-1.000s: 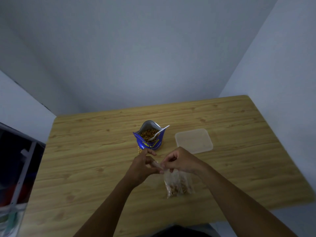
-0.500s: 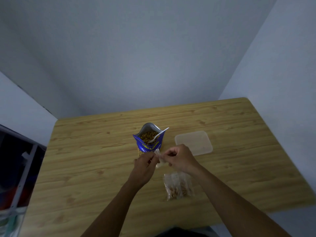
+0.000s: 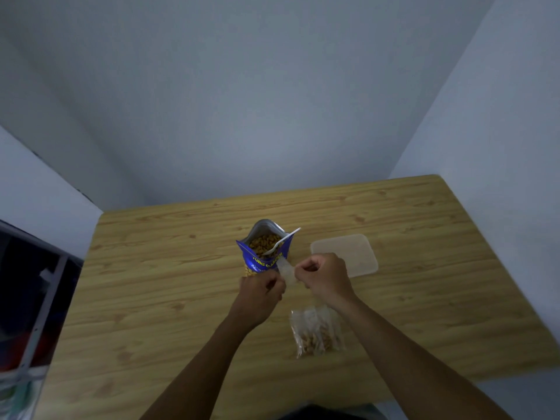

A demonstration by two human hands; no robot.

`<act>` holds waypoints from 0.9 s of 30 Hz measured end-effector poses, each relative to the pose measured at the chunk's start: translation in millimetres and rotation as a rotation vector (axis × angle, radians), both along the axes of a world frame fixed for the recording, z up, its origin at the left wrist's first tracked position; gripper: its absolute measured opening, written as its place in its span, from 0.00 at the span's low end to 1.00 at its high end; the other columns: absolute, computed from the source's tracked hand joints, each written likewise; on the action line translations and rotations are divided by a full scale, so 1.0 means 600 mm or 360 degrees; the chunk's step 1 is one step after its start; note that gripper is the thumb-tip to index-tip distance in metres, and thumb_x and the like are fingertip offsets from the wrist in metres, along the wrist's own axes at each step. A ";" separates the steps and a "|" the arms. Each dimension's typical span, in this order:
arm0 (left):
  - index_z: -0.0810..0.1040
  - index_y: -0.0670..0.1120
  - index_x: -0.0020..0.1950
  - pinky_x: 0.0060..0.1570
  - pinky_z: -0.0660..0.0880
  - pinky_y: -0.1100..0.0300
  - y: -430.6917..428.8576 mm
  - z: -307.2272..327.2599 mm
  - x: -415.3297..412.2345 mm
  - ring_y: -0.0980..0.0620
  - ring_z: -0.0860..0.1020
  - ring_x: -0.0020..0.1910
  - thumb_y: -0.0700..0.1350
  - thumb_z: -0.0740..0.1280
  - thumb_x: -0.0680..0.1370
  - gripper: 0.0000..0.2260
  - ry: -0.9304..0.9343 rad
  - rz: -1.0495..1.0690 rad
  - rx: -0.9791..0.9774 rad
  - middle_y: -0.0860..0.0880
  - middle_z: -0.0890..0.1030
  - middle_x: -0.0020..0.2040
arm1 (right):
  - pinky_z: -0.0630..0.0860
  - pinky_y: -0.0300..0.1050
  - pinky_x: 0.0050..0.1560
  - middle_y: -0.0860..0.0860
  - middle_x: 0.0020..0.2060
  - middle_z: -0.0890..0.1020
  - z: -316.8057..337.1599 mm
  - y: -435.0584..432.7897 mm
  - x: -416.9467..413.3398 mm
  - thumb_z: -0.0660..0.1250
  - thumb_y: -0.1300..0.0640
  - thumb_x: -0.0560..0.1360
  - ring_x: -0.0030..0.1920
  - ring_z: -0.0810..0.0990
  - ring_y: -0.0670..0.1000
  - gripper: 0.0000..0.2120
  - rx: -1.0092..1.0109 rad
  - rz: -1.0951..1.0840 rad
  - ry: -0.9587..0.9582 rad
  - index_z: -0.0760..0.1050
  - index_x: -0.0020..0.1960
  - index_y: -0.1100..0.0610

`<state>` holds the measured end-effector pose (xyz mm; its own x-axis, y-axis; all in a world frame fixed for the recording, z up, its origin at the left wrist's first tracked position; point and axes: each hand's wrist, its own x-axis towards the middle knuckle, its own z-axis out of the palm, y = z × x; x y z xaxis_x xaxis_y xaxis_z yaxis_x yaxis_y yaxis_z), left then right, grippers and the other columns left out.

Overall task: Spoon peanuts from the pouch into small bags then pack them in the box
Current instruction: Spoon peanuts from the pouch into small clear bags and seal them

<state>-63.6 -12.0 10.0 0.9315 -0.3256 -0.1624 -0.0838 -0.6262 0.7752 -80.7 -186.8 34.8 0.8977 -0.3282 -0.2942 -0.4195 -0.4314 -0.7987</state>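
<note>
A blue pouch (image 3: 264, 258) of peanuts stands open in the middle of the wooden table (image 3: 151, 283), with a white plastic spoon (image 3: 281, 241) leaning in its mouth. Just in front of it, my left hand (image 3: 262, 294) and my right hand (image 3: 322, 275) both pinch a small empty clear bag (image 3: 286, 272) stretched between them. Small clear bags with peanuts in them (image 3: 316, 333) lie flat on the table below my right wrist. A translucent plastic box (image 3: 345, 254) sits to the right of the pouch.
Grey walls close off the table at the back and right. To the left of the table stands a metal frame (image 3: 39, 313) over a dark gap. The table's front edge runs close to my body.
Both hands have risen from above the filled bags toward the pouch, lifting the small empty bag with them. The filled bags stay flat on the table.
</note>
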 end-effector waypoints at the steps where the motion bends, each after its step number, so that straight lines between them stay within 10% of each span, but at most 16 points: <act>1: 0.74 0.47 0.36 0.48 0.76 0.44 -0.004 0.001 0.001 0.51 0.79 0.34 0.55 0.59 0.73 0.14 -0.0033 0.0026 0.0031 0.50 0.79 0.31 | 0.80 0.41 0.36 0.47 0.28 0.85 0.001 0.003 0.001 0.75 0.54 0.65 0.30 0.83 0.44 0.03 -0.0040 -0.0016 -0.0035 0.84 0.34 0.51; 5: 0.74 0.50 0.44 0.48 0.75 0.53 -0.011 0.023 0.002 0.53 0.75 0.42 0.54 0.71 0.69 0.11 -0.0456 0.0199 -0.0050 0.54 0.76 0.43 | 0.82 0.46 0.36 0.48 0.29 0.85 0.012 0.006 0.007 0.75 0.54 0.66 0.31 0.84 0.47 0.03 0.0062 0.0020 -0.0050 0.84 0.35 0.52; 11: 0.65 0.48 0.75 0.70 0.60 0.58 -0.002 0.026 0.011 0.54 0.63 0.74 0.63 0.74 0.67 0.42 -0.0743 -0.0126 0.0165 0.51 0.66 0.76 | 0.77 0.39 0.32 0.52 0.32 0.86 0.031 0.001 0.026 0.76 0.59 0.70 0.27 0.80 0.45 0.03 0.0329 0.0162 0.0010 0.84 0.38 0.55; 17: 0.77 0.45 0.58 0.58 0.67 0.60 -0.009 0.014 0.017 0.52 0.77 0.55 0.49 0.75 0.67 0.21 -0.0929 0.0019 -0.0016 0.51 0.81 0.55 | 0.76 0.40 0.35 0.47 0.30 0.84 0.026 0.006 0.035 0.76 0.56 0.66 0.29 0.78 0.42 0.04 0.0347 0.0124 0.0014 0.83 0.34 0.53; 27: 0.80 0.45 0.50 0.58 0.68 0.59 0.006 0.020 0.019 0.58 0.74 0.46 0.49 0.72 0.67 0.15 -0.0811 0.0184 -0.0094 0.54 0.82 0.43 | 0.73 0.38 0.36 0.44 0.32 0.83 0.024 0.015 0.043 0.77 0.51 0.69 0.32 0.78 0.39 0.06 0.0338 -0.0149 -0.0093 0.83 0.41 0.51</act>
<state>-52.4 -8.3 21.8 0.9179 -0.2110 0.3361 -0.3924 -0.6101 0.6883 -54.8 -177.8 49.3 0.8838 -0.3469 -0.3139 -0.4001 -0.2124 -0.8915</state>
